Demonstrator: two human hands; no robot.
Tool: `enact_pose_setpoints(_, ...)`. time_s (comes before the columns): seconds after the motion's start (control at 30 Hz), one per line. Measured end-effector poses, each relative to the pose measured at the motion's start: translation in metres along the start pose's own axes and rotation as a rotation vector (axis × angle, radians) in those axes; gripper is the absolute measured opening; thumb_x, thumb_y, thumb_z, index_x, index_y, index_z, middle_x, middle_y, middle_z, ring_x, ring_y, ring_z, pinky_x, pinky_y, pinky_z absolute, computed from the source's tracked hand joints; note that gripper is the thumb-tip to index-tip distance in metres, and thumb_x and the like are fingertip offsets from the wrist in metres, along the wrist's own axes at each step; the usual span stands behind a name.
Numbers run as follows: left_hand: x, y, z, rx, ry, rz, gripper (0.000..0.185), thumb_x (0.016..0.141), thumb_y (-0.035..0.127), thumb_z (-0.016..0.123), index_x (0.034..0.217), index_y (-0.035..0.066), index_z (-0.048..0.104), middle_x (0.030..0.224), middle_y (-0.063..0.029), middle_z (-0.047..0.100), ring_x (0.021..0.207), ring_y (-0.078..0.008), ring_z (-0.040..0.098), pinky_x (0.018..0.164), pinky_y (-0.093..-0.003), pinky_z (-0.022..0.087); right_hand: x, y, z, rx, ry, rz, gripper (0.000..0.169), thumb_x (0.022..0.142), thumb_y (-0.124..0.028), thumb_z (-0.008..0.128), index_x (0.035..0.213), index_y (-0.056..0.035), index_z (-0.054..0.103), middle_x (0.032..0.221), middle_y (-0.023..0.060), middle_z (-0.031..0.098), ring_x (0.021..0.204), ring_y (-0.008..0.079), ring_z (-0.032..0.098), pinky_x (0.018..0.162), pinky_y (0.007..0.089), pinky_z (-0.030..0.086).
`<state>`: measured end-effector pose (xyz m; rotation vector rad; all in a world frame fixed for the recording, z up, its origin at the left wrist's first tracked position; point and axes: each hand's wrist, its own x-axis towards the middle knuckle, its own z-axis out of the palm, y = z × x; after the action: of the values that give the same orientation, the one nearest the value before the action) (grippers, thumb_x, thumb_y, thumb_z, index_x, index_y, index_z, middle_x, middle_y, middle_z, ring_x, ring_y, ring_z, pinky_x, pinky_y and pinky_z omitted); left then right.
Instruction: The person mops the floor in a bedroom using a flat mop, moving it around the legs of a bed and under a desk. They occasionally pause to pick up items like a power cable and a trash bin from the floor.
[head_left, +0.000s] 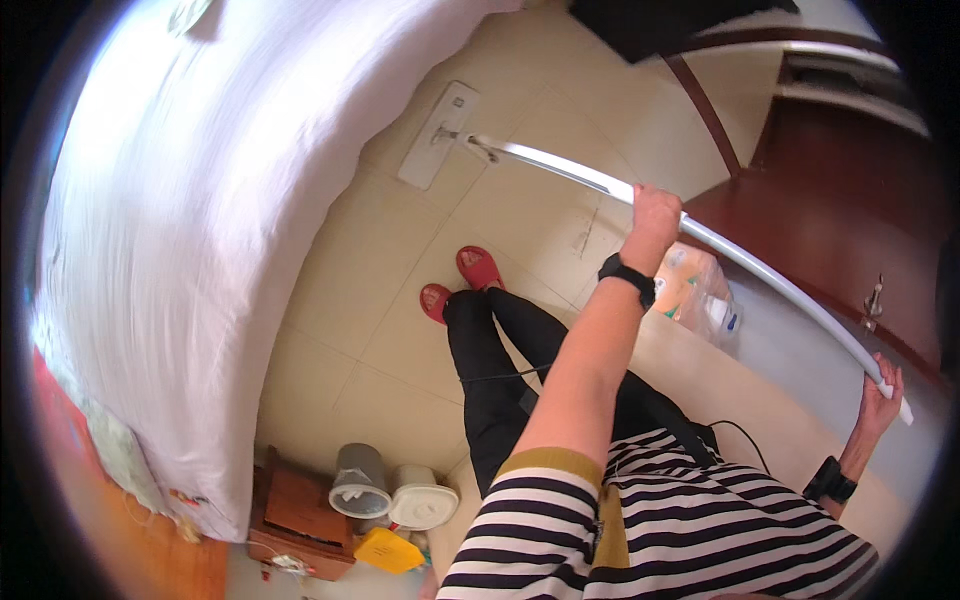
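Observation:
A flat mop has a pale rectangular head (420, 160) lying on the tiled floor beside the bed. Its white and silver pole (765, 277) rises from a swivel joint towards me, looking bent in the wide lens. My left hand (656, 217) is wrapped around the middle of the pole, with a black band on the wrist. Near the pole's top end, my right hand (879, 394) grips it too; that wrist also wears a black device. My feet in red slippers (476, 268) stand on the tiles behind the mop head.
A bed with a pale sheet (187, 285) runs along the left. Dark red wooden furniture (832, 225) stands at right, near packaged goods (686, 289). Behind me are a grey bin (360, 469), a white lidded bucket (424, 504), a yellow object (388, 550) and a wooden cabinet (307, 510).

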<state>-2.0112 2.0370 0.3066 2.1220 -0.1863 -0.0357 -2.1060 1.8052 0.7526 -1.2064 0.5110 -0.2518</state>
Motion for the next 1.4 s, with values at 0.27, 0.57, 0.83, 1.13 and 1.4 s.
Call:
enact_pose_setpoints(0.27, -0.057, -0.039, -0.076, 0.054, 0.048, -0.278, 0.010, 0.064, 0.016, 0.065, 0.073, 0.013, 0.066, 0.079, -0.0074, 0.063, 0.084, -0.0243, 0.058, 0.078, -0.0395, 0.039, 0.068, -0.005, 0.062, -0.127, -0.104, 0.190, 0.027, 0.086, 0.001, 0.045, 0.065, -0.0065, 0.030, 0.064, 0.0040, 0.030, 0.066, 0.0172, 0.037, 0.097, 0.0426, 0.037)
enact_pose_setpoints(0.57, -0.240, -0.160, -0.174, 0.159, 0.153, -0.652, 0.016, 0.063, 0.015, 0.068, 0.079, 0.012, 0.067, 0.085, -0.0064, 0.063, 0.091, -0.0255, 0.056, 0.083, -0.0386, 0.040, 0.050, 0.182, 0.190, -0.077, -0.320, 0.696, 0.026, 0.085, -0.001, 0.047, 0.064, -0.0061, 0.033, 0.059, 0.0028, 0.035, 0.063, 0.0171, 0.040, 0.098, 0.0403, 0.033)
enact_pose_setpoints(0.83, -0.445, -0.234, -0.192, 0.289, 0.555, -0.890, 0.010, 0.060, 0.006, 0.065, 0.067, 0.011, 0.060, 0.074, -0.0098, 0.059, 0.078, -0.0328, 0.054, 0.073, -0.0427, 0.041, -0.096, 0.363, 0.258, -0.213, -0.600, 0.731, 0.025, 0.082, -0.003, 0.052, 0.061, -0.0073, 0.038, 0.060, 0.0033, 0.036, 0.066, 0.0160, 0.041, 0.098, 0.0398, 0.035)
enact_pose_setpoints(1.13, -0.385, -0.230, -0.170, 0.411, 0.792, -0.986, 0.008, 0.063, 0.006, 0.061, 0.068, 0.012, 0.060, 0.072, -0.0108, 0.055, 0.075, -0.0326, 0.051, 0.068, -0.0427, 0.039, -0.035, 0.371, 0.293, -0.258, -1.058, 0.703, 0.022, 0.082, -0.011, 0.051, 0.063, -0.0113, 0.040, 0.061, 0.0024, 0.038, 0.069, 0.0162, 0.042, 0.094, 0.0391, 0.032)
enact_pose_setpoints(1.4, -0.074, -0.110, -0.123, 0.160, 1.138, -0.797, 0.007, 0.061, 0.009, 0.061, 0.064, 0.014, 0.057, 0.069, -0.0075, 0.051, 0.073, -0.0285, 0.048, 0.066, -0.0408, 0.036, 0.205, 0.160, 0.329, -0.296, -1.155, 0.505, 0.018, 0.075, -0.003, 0.054, 0.068, -0.0098, 0.039, 0.064, 0.0010, 0.032, 0.065, 0.0148, 0.036, 0.092, 0.0332, 0.031)
